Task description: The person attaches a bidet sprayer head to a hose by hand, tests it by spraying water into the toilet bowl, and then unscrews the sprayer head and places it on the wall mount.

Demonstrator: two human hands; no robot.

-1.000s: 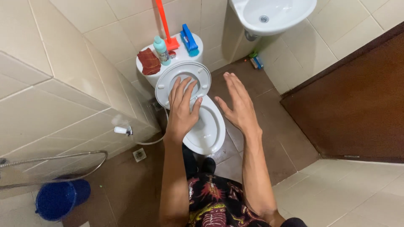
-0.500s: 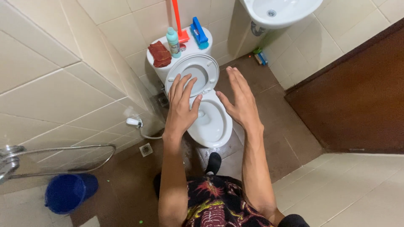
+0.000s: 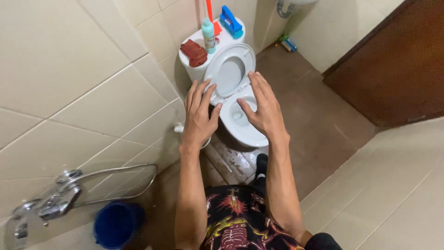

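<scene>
I see the toilet (image 3: 240, 125) against the tiled wall, seat and lid raised toward the tank (image 3: 196, 69). My left hand (image 3: 200, 115) hovers over the toilet's left rim, fingers (image 3: 203, 95) spread, holding nothing. My right hand (image 3: 263, 109) hovers above the bowl, fingers (image 3: 259, 85) spread, palm down, holding nothing. On the tank: a red brick-shaped block (image 3: 194, 52), a green bottle (image 3: 208, 34), a blue brush (image 3: 230, 21). A blue bucket (image 3: 115, 224) stands on the floor left of the toilet, beneath a metal tap (image 3: 55, 203).
</scene>
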